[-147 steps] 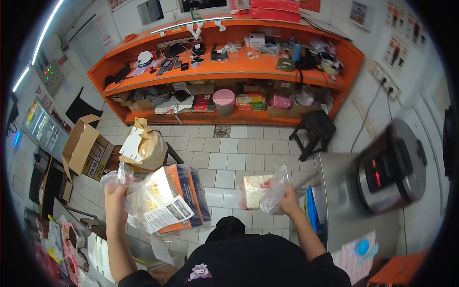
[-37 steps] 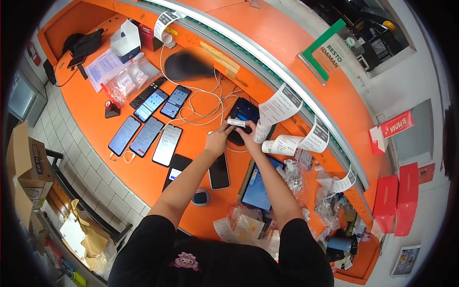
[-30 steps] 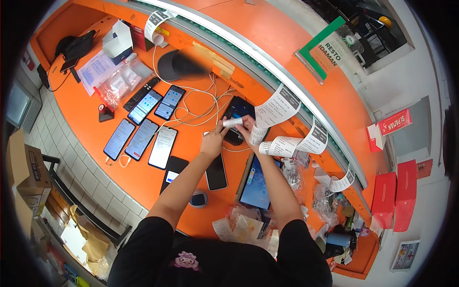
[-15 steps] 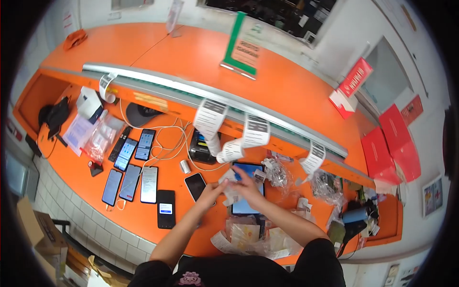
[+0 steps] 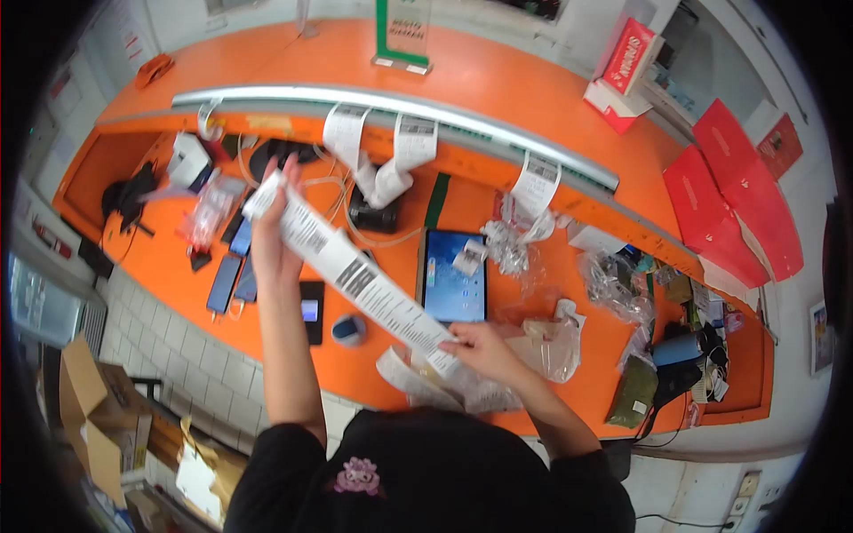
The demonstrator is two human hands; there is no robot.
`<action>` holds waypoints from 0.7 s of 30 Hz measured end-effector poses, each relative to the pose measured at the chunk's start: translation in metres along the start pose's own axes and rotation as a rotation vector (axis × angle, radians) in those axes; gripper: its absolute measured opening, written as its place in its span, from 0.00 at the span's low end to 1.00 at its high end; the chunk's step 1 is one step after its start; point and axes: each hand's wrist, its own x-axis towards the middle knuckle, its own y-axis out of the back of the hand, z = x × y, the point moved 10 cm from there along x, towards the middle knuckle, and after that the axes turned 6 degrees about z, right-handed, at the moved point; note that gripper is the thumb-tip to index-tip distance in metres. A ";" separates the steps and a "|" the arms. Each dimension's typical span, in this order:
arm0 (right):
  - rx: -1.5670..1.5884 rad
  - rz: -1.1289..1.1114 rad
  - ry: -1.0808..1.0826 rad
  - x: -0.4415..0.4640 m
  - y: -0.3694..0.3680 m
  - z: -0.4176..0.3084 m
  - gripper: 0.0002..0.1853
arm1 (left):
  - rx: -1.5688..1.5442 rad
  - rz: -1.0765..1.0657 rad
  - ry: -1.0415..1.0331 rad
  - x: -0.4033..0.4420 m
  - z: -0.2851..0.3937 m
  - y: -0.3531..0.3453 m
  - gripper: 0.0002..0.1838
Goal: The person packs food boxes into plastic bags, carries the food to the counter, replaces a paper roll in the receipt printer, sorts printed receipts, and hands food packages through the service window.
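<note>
A long printed paper receipt [image 5: 355,275] is stretched diagonally in front of me, above the orange counter. Its upper end lies under the thumb of my left hand [image 5: 277,240], which is raised at the left and closed on it. At the lower right, my right hand [image 5: 487,352] pinches the other end between thumb and fingers. Behind the strip a tablet [image 5: 455,280] lies lit on the counter, with a small crumpled paper [image 5: 470,257] on it. Plastic bags [image 5: 542,348] and a curled paper [image 5: 407,377] lie by my right hand.
Receipts [image 5: 416,142] hang from the shelf edge above a black printer [image 5: 373,213]. Several phones [image 5: 224,282] lie at the left, partly behind my left arm. Crumpled clear plastic [image 5: 615,284] and a green pouch [image 5: 633,391] sit at the right. Red boxes [image 5: 702,209] stand on the right.
My hands were close together over the tablet with crumpled paper. Now they are far apart, the left raised to the left and the right lower, with the receipt stretched between them. The view has shifted.
</note>
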 end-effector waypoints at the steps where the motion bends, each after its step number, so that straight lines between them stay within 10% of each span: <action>1: -0.014 -0.019 -0.042 -0.005 0.000 0.005 0.13 | 0.028 -0.023 -0.004 -0.006 -0.002 -0.015 0.31; 12: 0.168 0.307 0.412 -0.011 0.027 -0.111 0.12 | 0.045 -0.177 0.194 -0.092 -0.066 -0.121 0.25; 17: 0.141 0.531 0.493 -0.013 0.047 -0.096 0.09 | 0.247 -0.277 0.834 -0.128 -0.141 -0.071 0.25; 21: 0.316 0.264 0.287 -0.006 0.015 -0.062 0.08 | 0.221 -0.243 0.477 -0.091 -0.094 -0.080 0.21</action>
